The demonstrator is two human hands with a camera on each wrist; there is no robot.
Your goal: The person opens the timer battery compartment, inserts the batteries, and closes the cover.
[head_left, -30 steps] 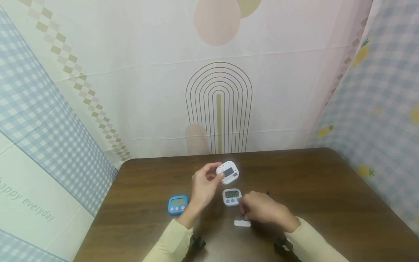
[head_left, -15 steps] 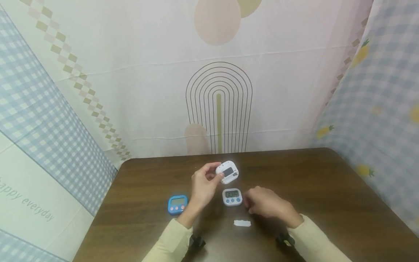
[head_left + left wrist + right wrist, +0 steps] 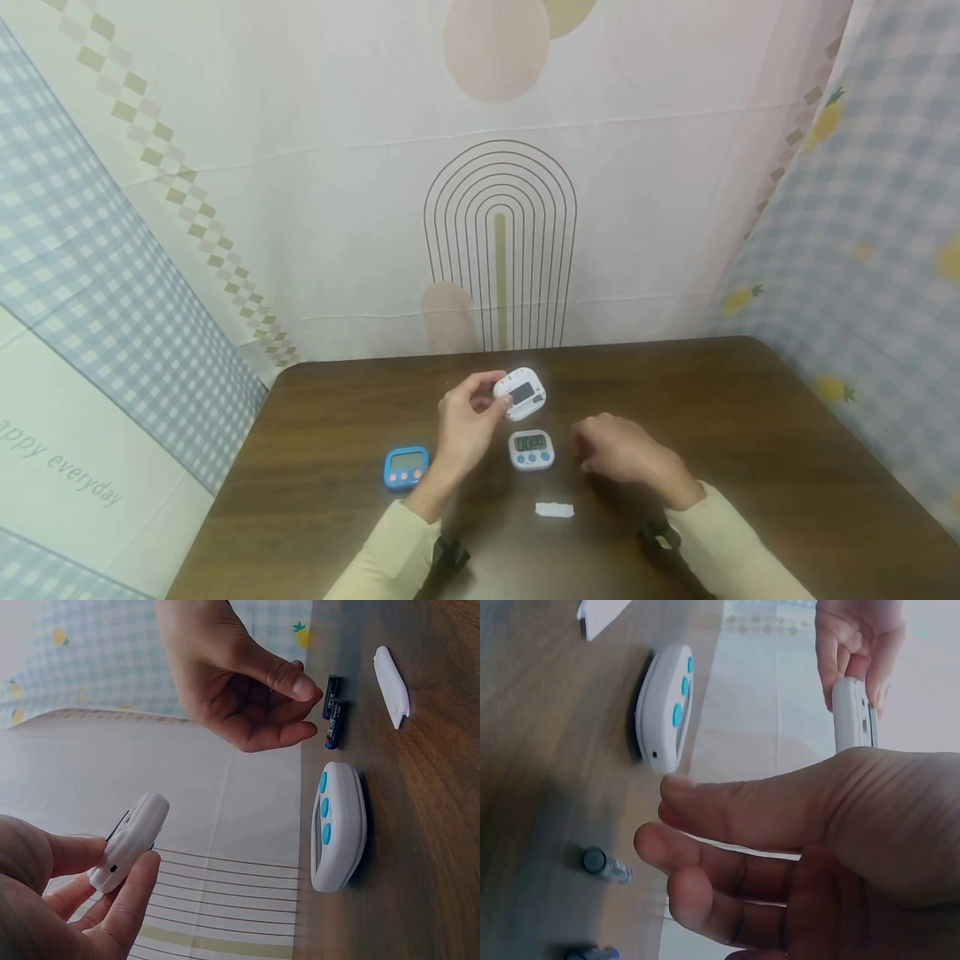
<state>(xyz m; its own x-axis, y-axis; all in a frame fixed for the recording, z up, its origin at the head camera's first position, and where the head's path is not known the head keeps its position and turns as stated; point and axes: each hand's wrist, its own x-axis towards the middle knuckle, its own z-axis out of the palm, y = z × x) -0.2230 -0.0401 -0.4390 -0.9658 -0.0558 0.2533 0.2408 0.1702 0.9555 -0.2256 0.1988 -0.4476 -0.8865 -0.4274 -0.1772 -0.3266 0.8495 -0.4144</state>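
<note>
Three timers in play, folks — one lifted, two down on the table (image 3: pixel 315 421). The left hand (image 3: pixel 468 421) has the held timer (image 3: pixel 521 392), a white one, pinched between thumb and fingers, raised above the table with its back towards the head camera. Out to the right hovers the right hand (image 3: pixel 621 450), fingers loosely curled, nothing visible in their grasp, batteries (image 3: pixel 334 724) on the table near it.

How far along? Partway, I'd judge. A white strip, probably the battery cover (image 3: pixel 555 510), lies off on the near side of the table, and the cells sit outside any timer. Refitting that cover looks undone; whether the cells came out or are due in, I can't tell — that battery slot is too small to read.

Now the count! Two white timers: the held one, plus the white table timer (image 3: pixel 532 451), lying face up with digits showing and three blue buttons. One blue timer (image 3: pixel 407 467), three pink buttons, down beside the left wrist, no digits that I can make out. Two batteries, side by side. One cover.
</note>
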